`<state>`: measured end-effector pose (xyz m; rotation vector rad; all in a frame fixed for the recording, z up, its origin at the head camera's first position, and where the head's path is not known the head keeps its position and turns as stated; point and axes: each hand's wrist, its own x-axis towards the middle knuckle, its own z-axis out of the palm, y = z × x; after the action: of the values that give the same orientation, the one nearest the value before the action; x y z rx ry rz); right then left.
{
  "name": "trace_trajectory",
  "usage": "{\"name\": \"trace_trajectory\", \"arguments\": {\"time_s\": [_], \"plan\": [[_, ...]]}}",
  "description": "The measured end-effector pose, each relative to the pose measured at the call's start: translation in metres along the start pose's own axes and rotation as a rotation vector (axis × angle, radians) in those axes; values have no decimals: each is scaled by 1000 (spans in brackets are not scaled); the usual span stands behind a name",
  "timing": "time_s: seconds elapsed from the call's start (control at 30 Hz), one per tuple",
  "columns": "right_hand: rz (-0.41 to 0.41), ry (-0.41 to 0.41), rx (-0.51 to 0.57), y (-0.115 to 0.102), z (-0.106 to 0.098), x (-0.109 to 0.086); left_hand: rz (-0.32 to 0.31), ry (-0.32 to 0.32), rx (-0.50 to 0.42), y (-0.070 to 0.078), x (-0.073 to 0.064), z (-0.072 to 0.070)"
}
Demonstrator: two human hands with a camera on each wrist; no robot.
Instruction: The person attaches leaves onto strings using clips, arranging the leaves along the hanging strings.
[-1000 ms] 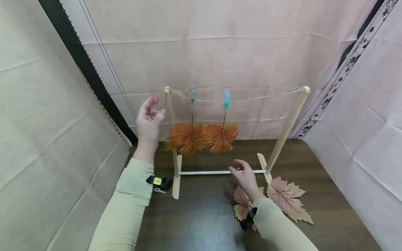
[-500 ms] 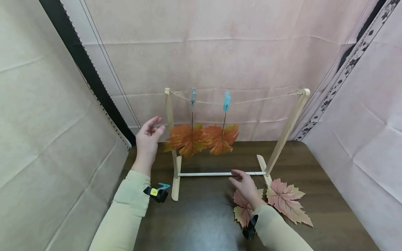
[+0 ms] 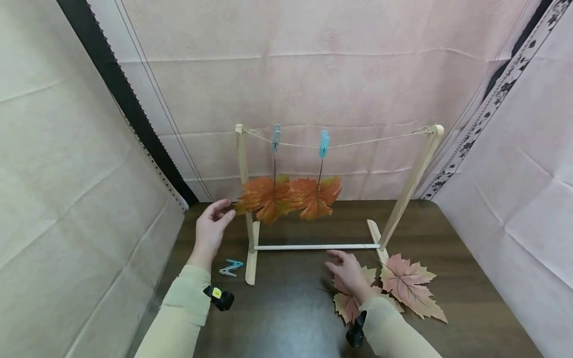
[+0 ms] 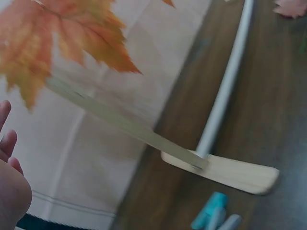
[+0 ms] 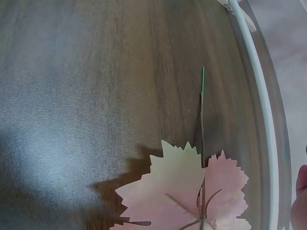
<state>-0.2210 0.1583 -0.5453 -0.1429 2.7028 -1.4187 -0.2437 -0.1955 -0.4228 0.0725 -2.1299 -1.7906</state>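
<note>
My left hand [image 3: 209, 233] is left of the wooden stand's left post [image 3: 241, 164], fingers loosely bent and holding nothing. A blue clothespin [image 3: 230, 267] lies on the table just right of that wrist; it also shows at the bottom of the left wrist view. Over a pink-and-cream artificial leaf [image 3: 344, 301] hovers my right hand [image 3: 351, 276], empty, thumb and fingers apart. The hand and forearm hide part of this leaf; its green-tipped stem [image 5: 202, 105] shows in the right wrist view. A second pink leaf [image 3: 407, 283] lies to the right.
Two orange leaves [image 3: 268, 199] hang by their stems from blue clothespins [image 3: 324, 144] on the string [image 3: 371, 141] between the posts. A white rod [image 3: 295, 247] joins the stand's feet low above the brown table [image 3: 277, 308]. Pale cloth walls surround three sides.
My left hand has come down beside the left post, from near the string's height. The clothespin on the table, earlier partly covered by the wrist camera, is uncovered. My right hand has dropped slightly.
</note>
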Motion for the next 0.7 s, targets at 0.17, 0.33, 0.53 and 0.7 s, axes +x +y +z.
{"name": "trace_trajectory", "arguments": {"time_s": [0.17,0.33,0.53,0.7], "plan": [[-23,-4,-53,0,2,-2,-87,-12,17,-36,-6,-4],[-44,-8,-60,4,6,-6,-157,-59,71,-63,-18,-12],[-3,-103,40,11,10,-12,-212,-125,139,-88,-31,-19],[-73,-93,28,15,11,-14,-255,-185,180,-112,-41,-23]]}}
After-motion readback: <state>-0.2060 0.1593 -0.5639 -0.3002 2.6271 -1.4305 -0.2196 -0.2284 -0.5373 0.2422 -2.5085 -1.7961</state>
